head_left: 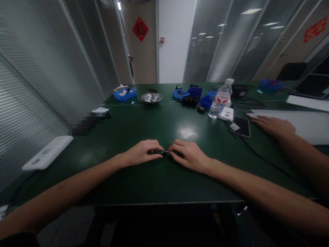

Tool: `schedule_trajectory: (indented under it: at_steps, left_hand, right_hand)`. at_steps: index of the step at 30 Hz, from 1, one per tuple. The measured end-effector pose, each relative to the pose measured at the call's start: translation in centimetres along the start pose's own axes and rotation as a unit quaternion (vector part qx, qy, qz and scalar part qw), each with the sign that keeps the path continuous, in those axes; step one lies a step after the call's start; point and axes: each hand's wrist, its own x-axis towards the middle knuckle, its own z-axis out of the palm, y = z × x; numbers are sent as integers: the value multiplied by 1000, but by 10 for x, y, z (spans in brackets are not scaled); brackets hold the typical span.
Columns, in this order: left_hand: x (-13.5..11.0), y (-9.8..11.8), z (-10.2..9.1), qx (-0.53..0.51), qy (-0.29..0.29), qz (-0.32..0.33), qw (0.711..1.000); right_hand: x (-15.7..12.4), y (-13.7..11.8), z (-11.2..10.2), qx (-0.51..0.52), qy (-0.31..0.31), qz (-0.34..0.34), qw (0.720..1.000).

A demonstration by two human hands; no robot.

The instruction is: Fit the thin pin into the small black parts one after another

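Both hands meet over the near middle of the green table. My left hand pinches a small dark piece with greenish marks between thumb and fingers; its exact kind is too small to make out. My right hand is closed too, its fingertips at the right end of that dark piece, where a thin shiny bit shows. Whether the right fingers hold a separate part is hidden.
At the back stand a metal bowl and blue trays with small parts. A water bottle, a white power bank and a dark phone lie right. Another person's hand rests on white sheets. A white box lies left.
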Motion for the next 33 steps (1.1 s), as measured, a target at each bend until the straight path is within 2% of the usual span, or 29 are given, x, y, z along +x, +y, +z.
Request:
schedule_trajectory:
  at_steps: [17,25,33]
  left_hand:
    - [-2,3,2,-41,18,12,999]
    - [-1,4,1,-4,45,-20,999]
    - [-2,3,3,-13,48,-27,998]
  right_hand:
    - [0,-5,2,24,8,-11,1000]
    - [0,-2,1,4,-4,13,1000]
    - [1,-1,1,-2,-5,14,1000]
